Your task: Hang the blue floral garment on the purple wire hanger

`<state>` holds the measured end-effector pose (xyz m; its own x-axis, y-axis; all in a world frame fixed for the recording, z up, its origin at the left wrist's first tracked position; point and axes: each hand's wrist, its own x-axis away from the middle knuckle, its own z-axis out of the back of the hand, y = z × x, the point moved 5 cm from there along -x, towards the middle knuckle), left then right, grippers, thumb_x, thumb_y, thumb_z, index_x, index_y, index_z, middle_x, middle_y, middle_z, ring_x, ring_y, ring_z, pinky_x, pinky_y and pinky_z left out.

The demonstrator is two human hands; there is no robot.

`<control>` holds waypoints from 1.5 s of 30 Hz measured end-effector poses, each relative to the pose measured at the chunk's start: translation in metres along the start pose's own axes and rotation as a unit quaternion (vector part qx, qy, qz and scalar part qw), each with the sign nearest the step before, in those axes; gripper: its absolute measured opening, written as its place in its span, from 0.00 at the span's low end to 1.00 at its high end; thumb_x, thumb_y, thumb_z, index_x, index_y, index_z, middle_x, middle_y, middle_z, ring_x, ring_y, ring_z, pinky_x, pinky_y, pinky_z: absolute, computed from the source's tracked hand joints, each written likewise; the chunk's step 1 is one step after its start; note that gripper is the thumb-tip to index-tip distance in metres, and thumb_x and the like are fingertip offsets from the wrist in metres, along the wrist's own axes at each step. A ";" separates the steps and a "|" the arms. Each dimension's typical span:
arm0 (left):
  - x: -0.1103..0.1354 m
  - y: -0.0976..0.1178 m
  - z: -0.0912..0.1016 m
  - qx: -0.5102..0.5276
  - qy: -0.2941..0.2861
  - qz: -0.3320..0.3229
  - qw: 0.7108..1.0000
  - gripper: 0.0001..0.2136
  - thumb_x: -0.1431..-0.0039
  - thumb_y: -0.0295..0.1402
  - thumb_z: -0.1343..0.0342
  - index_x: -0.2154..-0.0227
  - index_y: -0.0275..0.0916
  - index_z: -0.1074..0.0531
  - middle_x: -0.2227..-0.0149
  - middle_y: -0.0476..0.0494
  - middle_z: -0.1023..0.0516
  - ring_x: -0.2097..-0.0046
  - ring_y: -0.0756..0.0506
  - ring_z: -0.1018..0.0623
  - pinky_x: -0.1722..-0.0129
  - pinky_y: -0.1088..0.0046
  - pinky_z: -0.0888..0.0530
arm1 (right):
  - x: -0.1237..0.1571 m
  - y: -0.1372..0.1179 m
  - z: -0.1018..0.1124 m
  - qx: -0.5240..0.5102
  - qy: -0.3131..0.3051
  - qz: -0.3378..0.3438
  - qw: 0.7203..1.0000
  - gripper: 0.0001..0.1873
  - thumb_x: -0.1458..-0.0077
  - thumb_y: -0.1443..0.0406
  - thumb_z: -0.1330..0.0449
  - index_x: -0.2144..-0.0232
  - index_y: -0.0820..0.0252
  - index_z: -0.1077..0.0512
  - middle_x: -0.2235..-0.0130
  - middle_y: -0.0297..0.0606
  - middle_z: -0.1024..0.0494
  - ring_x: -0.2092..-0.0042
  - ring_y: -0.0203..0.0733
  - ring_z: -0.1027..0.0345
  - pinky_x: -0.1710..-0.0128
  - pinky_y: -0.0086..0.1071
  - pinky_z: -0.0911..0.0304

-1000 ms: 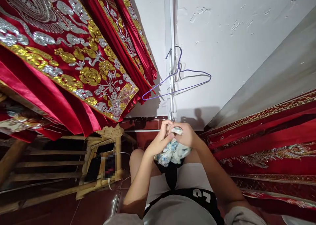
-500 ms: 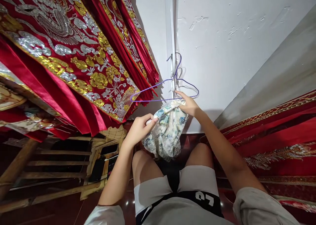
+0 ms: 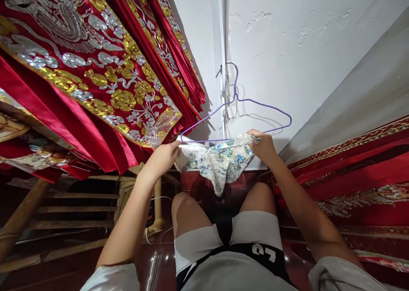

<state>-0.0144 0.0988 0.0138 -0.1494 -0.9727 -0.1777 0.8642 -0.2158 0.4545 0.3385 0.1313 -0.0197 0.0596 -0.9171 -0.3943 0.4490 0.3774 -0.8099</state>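
A white garment with blue and green flowers (image 3: 228, 159) is stretched sideways between both hands, its lower part drooping to a point. My left hand (image 3: 164, 157) is closed on the left end of its waistband. On the other side, my right hand (image 3: 263, 148) pinches the waistband's right end. A purple wire hanger (image 3: 255, 101) hangs against the wall, its bottom bar running along the garment's top edge. At the left, that bar passes in front of white cloth; whether it runs inside the waistband I cannot tell.
Red cloths with gold and silver embroidery (image 3: 124, 99) hang at the left. A white strip (image 3: 223, 35) runs down the wall behind the hanger. Bamboo furniture (image 3: 76, 210) stands lower left with a cable beside it. More red decorated fabric (image 3: 358, 176) lies along the right.
My hands have moved apart, left hand leftward and right hand rightward, spreading the bunched garment wide and raising it to the hanger's bar. The hanger has swung and appears wider, reaching further right.
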 end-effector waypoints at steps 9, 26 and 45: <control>-0.014 0.024 -0.002 0.198 0.223 -0.002 0.955 0.12 0.33 0.38 0.52 0.60 0.39 0.25 0.45 0.38 0.19 0.48 0.39 0.20 0.48 0.66 0.27 | 0.010 -0.018 0.012 0.042 0.053 -0.006 0.998 0.05 0.52 0.64 0.43 0.73 0.58 0.27 0.77 0.32 0.29 0.71 0.39 0.39 0.71 0.31 0.47; 0.024 0.012 -0.004 0.291 0.404 -0.115 0.860 0.11 0.40 0.35 0.56 0.76 0.42 0.36 0.65 0.42 0.18 0.60 0.40 0.18 0.56 0.59 0.22 | 0.010 -0.014 -0.005 0.010 0.025 -0.037 0.999 0.13 0.53 0.65 0.42 0.67 0.60 0.19 0.69 0.38 0.18 0.65 0.44 0.27 0.65 0.32 0.38; -0.059 0.070 0.016 0.008 0.111 -0.204 0.973 0.13 0.30 0.30 0.57 0.52 0.39 0.28 0.55 0.38 0.21 0.53 0.40 0.22 0.51 0.62 0.27 | 0.028 -0.037 0.015 0.054 -0.003 -0.005 0.999 0.31 0.53 0.70 0.42 0.45 0.58 0.22 0.56 0.39 0.15 0.63 0.45 0.23 0.66 0.33 0.30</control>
<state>0.0476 0.1393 0.0699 -0.3704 -0.7634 -0.5292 0.7468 -0.5836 0.3191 0.3367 0.0896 0.0057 0.0599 -0.9216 -0.3836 0.5430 0.3525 -0.7622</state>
